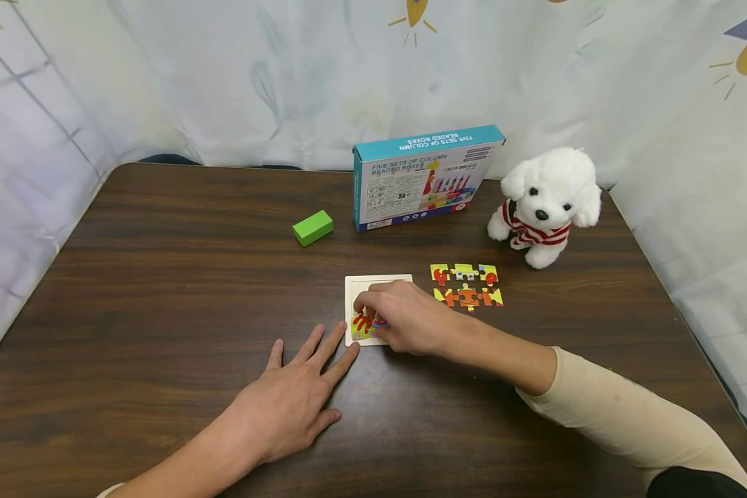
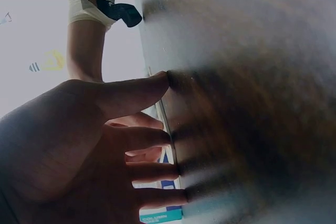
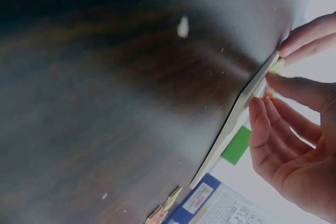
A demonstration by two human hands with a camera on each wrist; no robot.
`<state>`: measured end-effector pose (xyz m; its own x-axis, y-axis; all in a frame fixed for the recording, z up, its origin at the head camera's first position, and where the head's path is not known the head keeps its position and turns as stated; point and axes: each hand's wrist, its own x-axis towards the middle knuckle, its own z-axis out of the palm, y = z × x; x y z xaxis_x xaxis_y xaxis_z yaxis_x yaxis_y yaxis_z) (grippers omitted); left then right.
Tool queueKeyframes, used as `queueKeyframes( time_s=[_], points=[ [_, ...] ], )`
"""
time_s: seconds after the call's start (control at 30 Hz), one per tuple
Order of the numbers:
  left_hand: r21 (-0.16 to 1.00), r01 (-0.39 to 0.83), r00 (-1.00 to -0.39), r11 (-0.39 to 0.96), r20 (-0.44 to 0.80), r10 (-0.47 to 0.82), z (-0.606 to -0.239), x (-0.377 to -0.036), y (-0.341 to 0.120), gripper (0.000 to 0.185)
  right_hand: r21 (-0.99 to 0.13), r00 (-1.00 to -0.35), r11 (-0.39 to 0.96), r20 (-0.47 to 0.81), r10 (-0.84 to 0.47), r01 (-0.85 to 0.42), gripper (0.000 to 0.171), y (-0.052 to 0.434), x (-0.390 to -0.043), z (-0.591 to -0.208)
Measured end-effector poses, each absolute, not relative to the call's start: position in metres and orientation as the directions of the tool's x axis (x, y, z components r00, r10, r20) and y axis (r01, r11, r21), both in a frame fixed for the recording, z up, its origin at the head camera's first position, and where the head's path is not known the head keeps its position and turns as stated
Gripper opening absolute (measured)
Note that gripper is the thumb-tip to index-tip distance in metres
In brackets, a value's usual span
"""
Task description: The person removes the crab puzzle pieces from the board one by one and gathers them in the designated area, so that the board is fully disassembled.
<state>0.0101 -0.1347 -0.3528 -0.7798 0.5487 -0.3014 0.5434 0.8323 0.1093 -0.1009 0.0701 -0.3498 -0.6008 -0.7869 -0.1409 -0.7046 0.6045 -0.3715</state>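
Note:
A small wooden puzzle tray (image 1: pixel 378 279) lies flat on the table, a picture piece (image 1: pixel 362 328) in its near-left corner. Over the tray bends my right hand (image 1: pixel 411 315), its thumb and fingers pinching a small puzzle piece (image 1: pixel 381 322) low against the board; most of that piece is hidden. In the right wrist view, the thumb and fingertips of the right hand (image 3: pixel 294 129) are right at the tray's surface (image 3: pixel 226 135). My left hand (image 1: pixel 292 398) rests with spread fingers on the table, fingertips at the tray's near-left edge. The left wrist view shows the left hand's (image 2: pixel 68 145) straight fingers.
Several loose puzzle pieces (image 1: pixel 467 296) lie in two rows right of the tray. Behind stand a green block (image 1: pixel 313 228), a bead toy box (image 1: pixel 420 183) and a white plush dog (image 1: pixel 548 200) in a striped shirt. A pale curtain (image 1: pixel 224 83) hangs along the table's far edge.

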Motion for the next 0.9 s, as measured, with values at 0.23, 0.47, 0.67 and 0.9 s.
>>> queueKeyframes(
  time_s=[0.23,0.47,0.67,0.9],
  points=[
    [0.121,0.535,-0.779,0.836,-0.311,0.544,-0.3534,0.0095,-0.1339,0.080,-0.362,-0.596,0.600,-0.136,-0.791,-0.713,0.046,0.0711,-0.1011,-0.3499],
    [0.121,0.537,-0.779,0.835,-0.309,0.545,-0.3534,0.0088,-0.1340,0.079,-0.327,-0.598,0.603,-0.129,-0.791,-0.728,0.042,0.0680,-0.1028,-0.3477],
    [0.118,0.541,-0.780,0.833,-0.300,0.549,-0.3539,0.0089,-0.1348,0.079,-0.317,-0.601,0.607,-0.128,-0.789,-0.729,0.040,0.0672,-0.1031,-0.3467],
    [0.119,0.538,-0.780,0.834,-0.306,0.547,-0.3539,0.0100,-0.1346,0.079,-0.316,-0.623,0.627,-0.126,-0.772,-0.712,0.042,0.0719,-0.1005,-0.3426]
  ],
)
